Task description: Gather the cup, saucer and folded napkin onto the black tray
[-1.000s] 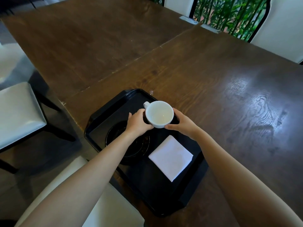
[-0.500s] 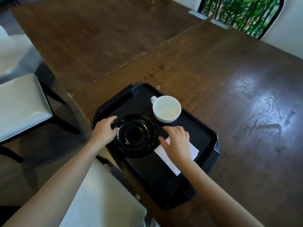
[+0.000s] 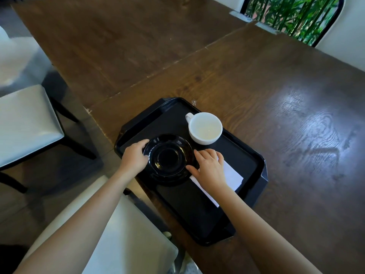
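A black tray (image 3: pixel 199 220) lies at the near edge of the wooden table. On it stand an empty white cup (image 3: pixel 205 128) at the far side, a black saucer (image 3: pixel 167 158) in the middle and a white folded napkin (image 3: pixel 234 175) to the right. My left hand (image 3: pixel 134 157) grips the saucer's left rim. My right hand (image 3: pixel 209 167) touches the saucer's right rim with fingers spread, and it covers part of the napkin.
The dark wooden table (image 3: pixel 256 86) stretches far and right of the tray. A white-cushioned chair (image 3: pixel 25 123) stands at the left and another white seat (image 3: pixel 126 238) is just below me. Green plants (image 3: pixel 296 14) show behind a railing at the top right.
Both hands let go of the cup, which now rests on the tray. They moved down to the saucer, left hand on its left rim, right hand sliding from the napkin to its right rim.
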{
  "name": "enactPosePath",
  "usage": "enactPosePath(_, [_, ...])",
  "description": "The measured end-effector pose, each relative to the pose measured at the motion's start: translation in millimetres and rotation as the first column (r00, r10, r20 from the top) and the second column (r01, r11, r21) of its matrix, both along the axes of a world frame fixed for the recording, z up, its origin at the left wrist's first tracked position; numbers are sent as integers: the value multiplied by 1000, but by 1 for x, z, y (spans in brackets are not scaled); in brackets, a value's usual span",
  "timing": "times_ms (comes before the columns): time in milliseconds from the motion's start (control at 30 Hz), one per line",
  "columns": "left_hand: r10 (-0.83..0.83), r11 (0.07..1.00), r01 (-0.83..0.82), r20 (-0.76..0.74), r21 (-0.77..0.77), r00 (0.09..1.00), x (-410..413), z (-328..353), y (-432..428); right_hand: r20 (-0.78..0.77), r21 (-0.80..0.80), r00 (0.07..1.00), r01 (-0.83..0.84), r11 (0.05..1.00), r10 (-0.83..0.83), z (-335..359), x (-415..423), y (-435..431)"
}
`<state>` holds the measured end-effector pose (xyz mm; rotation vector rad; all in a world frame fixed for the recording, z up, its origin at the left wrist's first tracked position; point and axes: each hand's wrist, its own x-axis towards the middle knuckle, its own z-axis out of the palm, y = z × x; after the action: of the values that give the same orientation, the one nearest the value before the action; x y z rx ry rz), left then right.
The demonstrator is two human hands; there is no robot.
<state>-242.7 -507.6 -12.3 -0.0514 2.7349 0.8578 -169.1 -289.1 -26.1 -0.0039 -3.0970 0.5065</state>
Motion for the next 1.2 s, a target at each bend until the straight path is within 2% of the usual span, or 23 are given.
enactPosePath(100, [-10,999,10,19,-40,1000,4,6,7,15,-50,1000,7,999,-6,4,3,8])
enactPosePath(133, [-15,996,14,-17,-85,1000,8,11,9,16,-68,999,30,997,-29,5,7,13])
enactPosePath(200, [-47,992,24,-183,-126,982,23,19,18,26,-47,995,94,994,-92,7,18,27])
enactPosePath(267, [-117,993,117,-327,-20,938,51,24,36,77,44,990,119,992,-122,8,35,41])
enactPosePath(300, [-178,979,202,-339,35,924,68,24,48,124,93,986,104,990,-115,7,43,46])
enactPosePath(400, [-388,905,416,-230,88,893,111,10,85,261,162,964,10,987,-53,3,62,51])
enactPosePath(533, [-491,869,495,-154,-12,858,129,-16,110,304,107,952,-12,994,-21,4,62,53])
enactPosePath(633, [-506,863,499,-162,-84,847,134,-20,113,320,90,947,-30,996,0,6,61,54])
enactPosePath(1067, [-469,883,467,-138,-49,872,147,-12,120,300,1,952,-55,998,52,9,64,61])
enactPosePath(1200, [-497,868,494,-96,-47,863,137,0,119,320,-67,947,-6,998,27,26,64,68])
